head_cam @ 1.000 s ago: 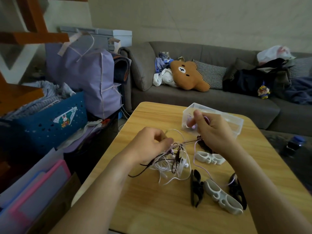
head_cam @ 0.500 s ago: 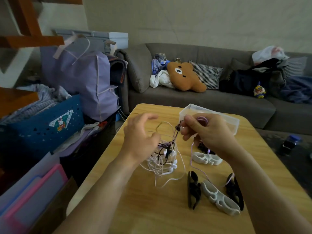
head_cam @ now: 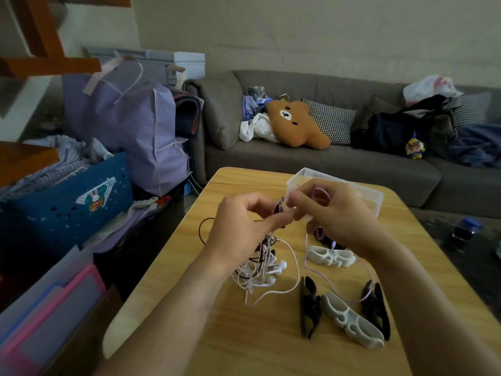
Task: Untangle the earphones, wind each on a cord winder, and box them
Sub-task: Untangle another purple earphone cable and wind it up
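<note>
While your left hand [head_cam: 244, 223] grips the tangled earphones [head_cam: 261, 263] above the wooden table [head_cam: 244, 335], fingers curled round the cords, your right hand [head_cam: 333, 215] pinches a pink cord [head_cam: 307, 257] just in front of the clear box [head_cam: 375, 198]. Nearer you than the box lie two white cord winders [head_cam: 332, 257] [head_cam: 349, 320] and two black cord winders [head_cam: 309, 306] [head_cam: 376, 308]

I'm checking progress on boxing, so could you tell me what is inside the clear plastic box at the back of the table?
The clear box shows nothing through its visible walls, but the right hand covers its near left part.
</note>
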